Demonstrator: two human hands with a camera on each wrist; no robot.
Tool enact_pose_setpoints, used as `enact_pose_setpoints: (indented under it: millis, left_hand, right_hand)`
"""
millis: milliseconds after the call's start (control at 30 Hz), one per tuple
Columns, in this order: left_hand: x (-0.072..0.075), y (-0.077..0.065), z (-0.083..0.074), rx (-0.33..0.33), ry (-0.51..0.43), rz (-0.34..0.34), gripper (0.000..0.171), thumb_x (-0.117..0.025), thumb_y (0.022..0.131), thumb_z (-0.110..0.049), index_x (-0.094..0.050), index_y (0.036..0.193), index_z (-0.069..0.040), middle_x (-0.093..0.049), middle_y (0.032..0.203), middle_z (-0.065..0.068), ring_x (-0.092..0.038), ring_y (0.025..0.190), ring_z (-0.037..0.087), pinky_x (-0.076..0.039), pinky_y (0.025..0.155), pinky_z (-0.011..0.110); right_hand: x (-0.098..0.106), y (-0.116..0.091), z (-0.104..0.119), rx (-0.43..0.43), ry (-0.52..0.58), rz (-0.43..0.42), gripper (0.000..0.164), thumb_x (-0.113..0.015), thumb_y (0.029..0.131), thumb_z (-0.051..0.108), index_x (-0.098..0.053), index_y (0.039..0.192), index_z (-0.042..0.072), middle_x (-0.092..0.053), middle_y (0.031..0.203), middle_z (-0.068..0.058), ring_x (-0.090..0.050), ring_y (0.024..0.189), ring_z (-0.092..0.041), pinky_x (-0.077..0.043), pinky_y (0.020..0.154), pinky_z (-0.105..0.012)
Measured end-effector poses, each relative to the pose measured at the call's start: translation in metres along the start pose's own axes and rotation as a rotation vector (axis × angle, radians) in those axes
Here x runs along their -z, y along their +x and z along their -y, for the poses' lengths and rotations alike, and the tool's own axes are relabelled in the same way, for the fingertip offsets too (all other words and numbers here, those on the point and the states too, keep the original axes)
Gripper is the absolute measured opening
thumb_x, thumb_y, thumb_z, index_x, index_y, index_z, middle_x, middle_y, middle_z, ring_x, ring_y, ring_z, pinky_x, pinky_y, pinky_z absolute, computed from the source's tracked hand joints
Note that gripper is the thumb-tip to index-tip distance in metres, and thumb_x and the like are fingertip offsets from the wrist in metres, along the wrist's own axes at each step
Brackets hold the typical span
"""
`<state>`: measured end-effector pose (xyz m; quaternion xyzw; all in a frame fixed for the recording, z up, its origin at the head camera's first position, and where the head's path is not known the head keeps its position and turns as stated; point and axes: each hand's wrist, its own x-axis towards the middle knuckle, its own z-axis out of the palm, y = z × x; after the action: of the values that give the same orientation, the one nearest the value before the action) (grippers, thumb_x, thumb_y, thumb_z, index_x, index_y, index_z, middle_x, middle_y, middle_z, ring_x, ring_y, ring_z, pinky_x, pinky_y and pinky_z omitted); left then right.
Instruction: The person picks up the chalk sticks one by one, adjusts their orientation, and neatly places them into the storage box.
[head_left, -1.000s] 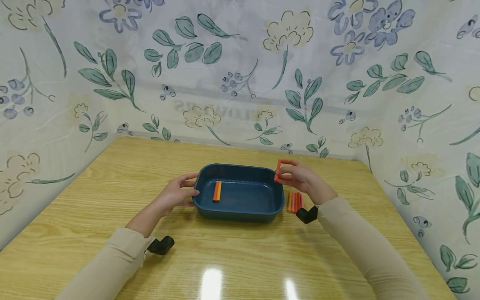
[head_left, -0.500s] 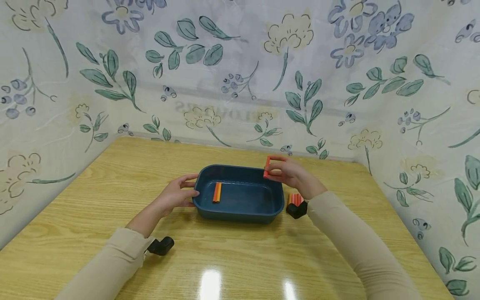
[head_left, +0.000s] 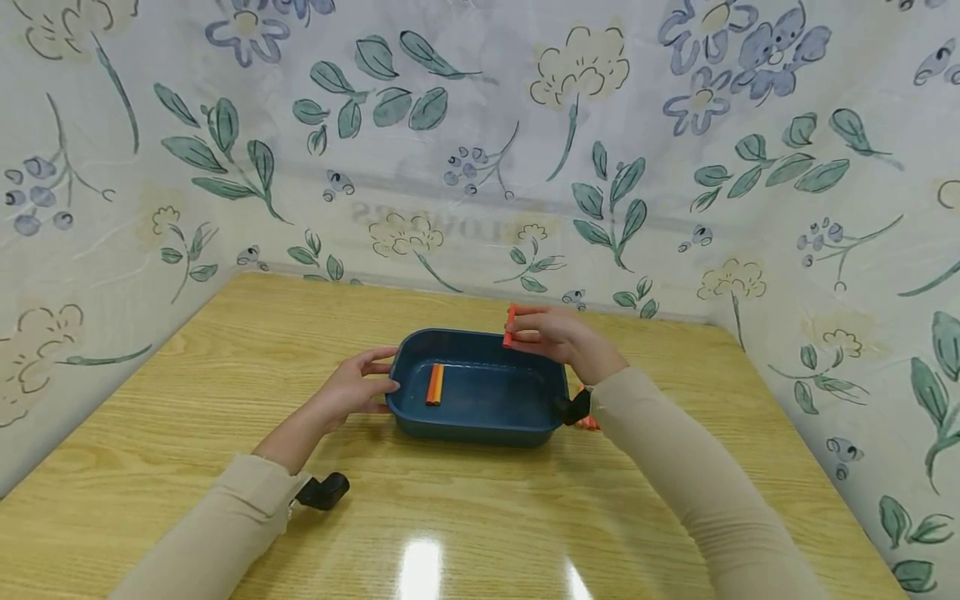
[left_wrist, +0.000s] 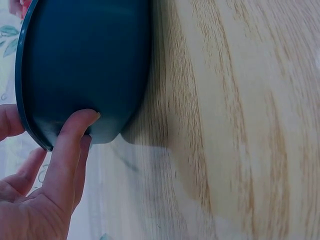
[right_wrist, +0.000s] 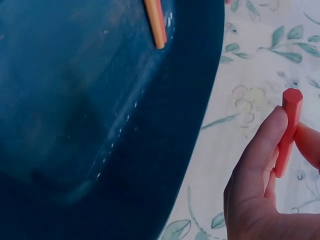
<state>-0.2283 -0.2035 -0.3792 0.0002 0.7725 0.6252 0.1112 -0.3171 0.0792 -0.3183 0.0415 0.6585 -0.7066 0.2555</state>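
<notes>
Shifted leftward, the right hand (head_left: 555, 329) pinches a red stick (right_wrist: 289, 132) by the blue tray (head_left: 480, 432)'s far rim; the left hand (head_left: 352, 385) grips its end; an orange-and-red pair (head_left: 438, 385) lies inside.

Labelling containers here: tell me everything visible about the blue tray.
The tray is dark blue, deep and open, rectangular with rounded corners and a thin rim; slightly glossy, perhaps plastic or coated metal. Small glints show along its inner bottom edge. It sits upright on the wooden table, long side facing the person. Two sticks, one red, one orange, lie side by side inside, toward the left. The left hand holds its left end, fingers against the outer wall.
</notes>
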Motion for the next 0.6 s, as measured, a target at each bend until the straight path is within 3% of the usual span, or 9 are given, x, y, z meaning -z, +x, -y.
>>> enact_pose_setpoints:
  millis: [133, 367, 433, 600]
  left_hand:
    - [0.0, -0.001, 0.0, -0.01, -0.006, 0.01, 0.061, -0.052, 0.091, 0.003, -0.025, 0.146, -0.001, -0.031, 0.137, 0.032, -0.055, 0.106, 0.041, -0.053, 0.078, 0.045]
    - [0.001, 0.0, 0.001, -0.009, -0.005, 0.008, 0.06, -0.052, 0.091, 0.002, -0.027, 0.145, -0.003, -0.032, 0.137, 0.03, -0.056, 0.105, 0.04, -0.054, 0.077, 0.044]
    - [0.001, 0.001, 0.001, -0.011, -0.006, 0.007, 0.06, -0.052, 0.091, 0.002, -0.027, 0.145, -0.003, -0.032, 0.137, 0.03, -0.055, 0.106, 0.041, -0.054, 0.076, 0.044]
    - [0.002, 0.0, 0.001, -0.006, -0.006, 0.001, 0.06, -0.052, 0.091, 0.003, -0.027, 0.145, -0.002, -0.032, 0.137, 0.031, -0.055, 0.106, 0.042, -0.054, 0.077, 0.044]
  right_hand:
    - [-0.009, 0.005, 0.001, -0.015, -0.007, 0.023, 0.051, -0.056, 0.089, -0.003, -0.04, 0.137, 0.002, -0.049, 0.112, -0.013, -0.057, 0.09, -0.024, -0.049, 0.088, -0.034]
    - [-0.025, 0.015, -0.001, -0.069, -0.075, 0.031, 0.04, -0.056, 0.09, 0.0, -0.045, 0.128, 0.002, -0.053, 0.098, -0.012, -0.059, 0.077, -0.023, -0.056, 0.065, -0.027]
    - [-0.029, 0.018, -0.003, -0.096, -0.083, 0.036, 0.041, -0.057, 0.089, 0.0, -0.046, 0.129, 0.0, -0.053, 0.096, -0.012, -0.058, 0.078, -0.023, -0.056, 0.066, -0.027]
    - [-0.038, 0.026, -0.007, -0.136, -0.091, 0.082, 0.036, -0.057, 0.089, -0.002, -0.051, 0.124, -0.006, -0.054, 0.097, -0.014, -0.057, 0.081, -0.023, -0.051, 0.086, -0.035]
